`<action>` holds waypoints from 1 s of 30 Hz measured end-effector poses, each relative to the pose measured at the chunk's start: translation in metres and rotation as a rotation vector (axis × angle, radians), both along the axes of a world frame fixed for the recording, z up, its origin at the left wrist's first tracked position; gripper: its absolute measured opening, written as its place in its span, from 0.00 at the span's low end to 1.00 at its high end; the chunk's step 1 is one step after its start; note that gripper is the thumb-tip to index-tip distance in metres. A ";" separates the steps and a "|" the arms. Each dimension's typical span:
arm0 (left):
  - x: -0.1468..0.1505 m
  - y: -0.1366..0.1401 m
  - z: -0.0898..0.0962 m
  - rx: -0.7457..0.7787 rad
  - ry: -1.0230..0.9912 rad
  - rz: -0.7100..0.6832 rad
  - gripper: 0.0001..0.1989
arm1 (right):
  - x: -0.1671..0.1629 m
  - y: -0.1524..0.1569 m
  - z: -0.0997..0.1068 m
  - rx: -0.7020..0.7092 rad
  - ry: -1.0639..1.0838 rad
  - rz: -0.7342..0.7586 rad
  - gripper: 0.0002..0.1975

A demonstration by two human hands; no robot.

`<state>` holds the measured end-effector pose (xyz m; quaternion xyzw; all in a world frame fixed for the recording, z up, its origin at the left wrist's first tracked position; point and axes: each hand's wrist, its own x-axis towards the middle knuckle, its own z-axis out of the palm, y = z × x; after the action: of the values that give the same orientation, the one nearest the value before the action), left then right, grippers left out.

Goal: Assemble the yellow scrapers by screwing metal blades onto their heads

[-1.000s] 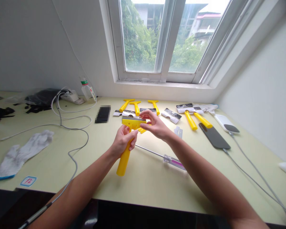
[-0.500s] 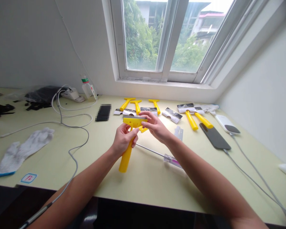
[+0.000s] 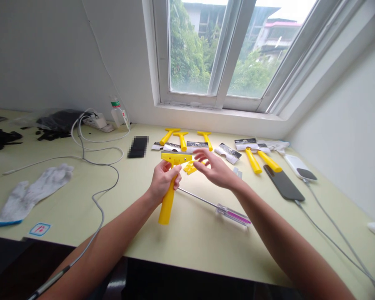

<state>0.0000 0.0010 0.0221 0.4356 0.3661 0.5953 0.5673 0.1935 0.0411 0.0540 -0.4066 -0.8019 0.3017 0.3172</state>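
Note:
My left hand [image 3: 163, 180] is wrapped around the neck of a yellow scraper [image 3: 166, 208], its handle hanging down and its head level. A metal blade edge runs along the top of that head. Just right of it, my right hand [image 3: 215, 166] has its fingers apart and holds nothing. Beneath those fingers lie small yellow plastic parts [image 3: 191, 167]. A screwdriver [image 3: 233, 214] with a clear and purple handle lies on the table below my hands. Flat metal blades [image 3: 237, 172] are partly hidden behind my right wrist.
Several yellow scrapers [image 3: 183, 142] and packaging cards [image 3: 228, 153] lie toward the window. At right are a black phone [image 3: 284, 183] and a white device [image 3: 300, 167] with cables. A glove [image 3: 34, 192], a grey cable [image 3: 103, 207] and a bottle [image 3: 120, 116] occupy the left.
My right hand has let go of the scraper's head and moved slightly right, its fingers opening. My left hand keeps its grip. The view has shifted slightly.

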 end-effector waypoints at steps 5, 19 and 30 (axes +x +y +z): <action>-0.001 0.006 -0.001 -0.042 -0.108 0.071 0.16 | 0.066 -0.066 -0.017 0.103 -0.696 -0.081 0.21; 0.001 0.008 -0.007 -0.017 -0.129 0.061 0.16 | 0.138 -0.076 0.002 0.026 0.183 -0.178 0.15; 0.007 0.007 -0.016 -0.084 0.006 0.048 0.16 | 0.081 -0.039 -0.007 0.287 0.932 -0.407 0.16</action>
<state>0.0070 0.0082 0.0061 0.4045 0.4029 0.5917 0.5692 0.2745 0.0021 0.0467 -0.3294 -0.5137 0.2702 0.7447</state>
